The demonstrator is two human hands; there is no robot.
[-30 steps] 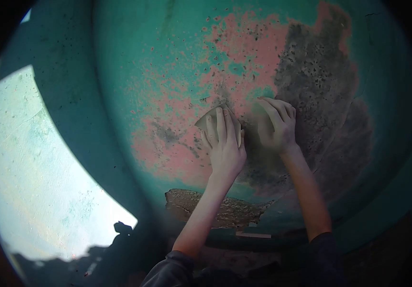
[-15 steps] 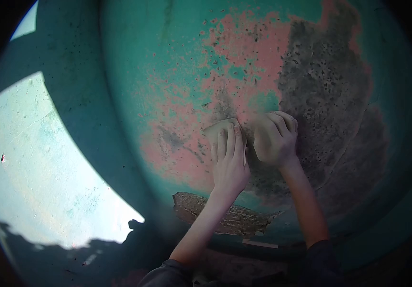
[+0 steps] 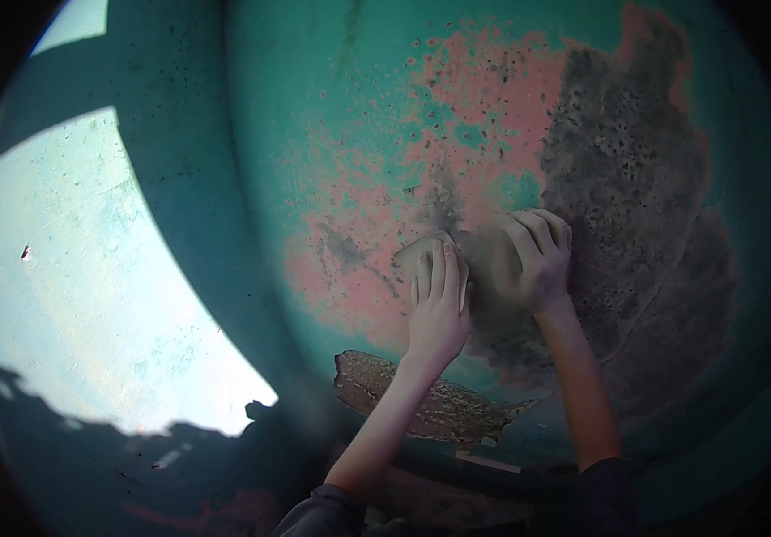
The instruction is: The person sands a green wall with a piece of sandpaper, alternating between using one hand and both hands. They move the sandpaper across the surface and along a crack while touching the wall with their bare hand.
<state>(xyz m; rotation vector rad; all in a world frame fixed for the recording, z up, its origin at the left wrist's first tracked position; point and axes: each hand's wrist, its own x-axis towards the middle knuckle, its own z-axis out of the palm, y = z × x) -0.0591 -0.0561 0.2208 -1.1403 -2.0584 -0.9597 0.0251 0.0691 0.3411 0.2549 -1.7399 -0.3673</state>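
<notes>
My left hand [image 3: 439, 309] presses a thin, dust-coloured sheet of sandpaper [image 3: 414, 254] against the wall [image 3: 314, 134], its fingers laid together over the sheet. One corner of the sheet sticks out left of the fingertips. To the right, my right hand [image 3: 542, 259] is curled against the dark grey patch [image 3: 613, 152], knuckles bent. Whatever lies under its fingers is hidden, and its thumb side is blurred. Both hands look dusty. Around them the green paint is worn through to pink and grey, with pits in the surface.
Below my hands, a brown area of broken plaster [image 3: 421, 403] shows a rough edge. A small pale strip [image 3: 488, 462] lies under it. At left, bright light [image 3: 108, 286] falls on an adjoining green wall. A vertical inside corner separates the two walls.
The view has shifted, so the wall appears farther right. My right hand has moved slightly away from the left hand, which stays on the sandpaper.
</notes>
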